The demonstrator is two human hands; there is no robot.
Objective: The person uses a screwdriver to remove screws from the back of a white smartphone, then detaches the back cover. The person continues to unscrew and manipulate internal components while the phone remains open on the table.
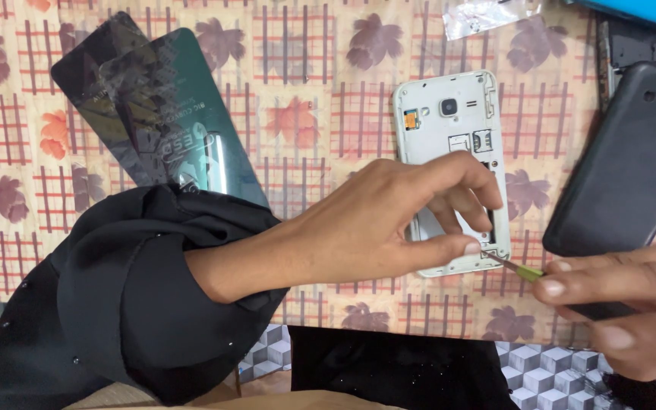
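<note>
A white phone (449,121) lies face down with its back cover off, showing the camera and card slots. My left hand (389,220) reaches across and rests on the phone's lower half, thumb and fingers steadying it. My right hand (616,304) holds a thin tool with a green handle (524,271); its metal tip touches the phone's bottom right corner. A dark grey back cover (632,159) lies just to the right of the phone, partly under my right hand.
A patterned cloth (305,121) with leaves and red grids covers the table. A dark glossy packet (153,114) lies at the upper left. A clear plastic bag (487,15) and a blue object (639,9) sit at the top edge. My black sleeve (130,296) fills the lower left.
</note>
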